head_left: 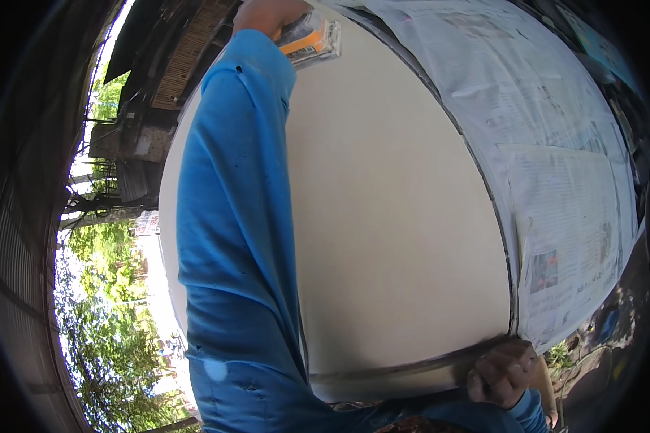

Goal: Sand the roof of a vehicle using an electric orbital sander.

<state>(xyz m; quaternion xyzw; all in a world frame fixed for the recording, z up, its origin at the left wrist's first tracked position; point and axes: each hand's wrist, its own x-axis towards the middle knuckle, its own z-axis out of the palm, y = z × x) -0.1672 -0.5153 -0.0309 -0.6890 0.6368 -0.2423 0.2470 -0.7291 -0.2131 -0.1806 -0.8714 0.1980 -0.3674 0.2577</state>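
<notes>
nearest, the left arm in its blue sleeve (pixel 238 209) runs almost straight from the near edge to the far side, left of the middle, with the elbow barely bent. the cloth is creased along the forearm, bunched toward the cuff, and marked by small dark holes or spots.

also near, but over to the right, the right hand (pixel 502 372) sits low with its fingers curled inward and the knuckles showing, the wrist bent up out of a blue cuff (pixel 531 411). it is beside the near right corner of a panel; whether it grips the edge, holds something or merely rests there, i cannot tell.

the cream body panel (pixel 397 209) spreads broad, smooth and gently curved beneath the left arm, with a greyer strip (pixel 412 372) along its near edge. a dark trim line (pixel 513 310) bounds it on the right, and beyond that, sheets of newspaper (pixel 563 195) lie overlapping and slightly wrinkled.

at the far end, the left hand (pixel 267 14) is closed over a boxy orange-and-grey hand sander (pixel 310 40), its fingers partly hidden. the dusty sander is at the panel's far left part, its pale end pointing right.

farther off to the left are leafy trees (pixel 112 332) in bright light, a brown slatted panel (pixel 188 54) and dark ribbed sheeting (pixel 18 252).
</notes>
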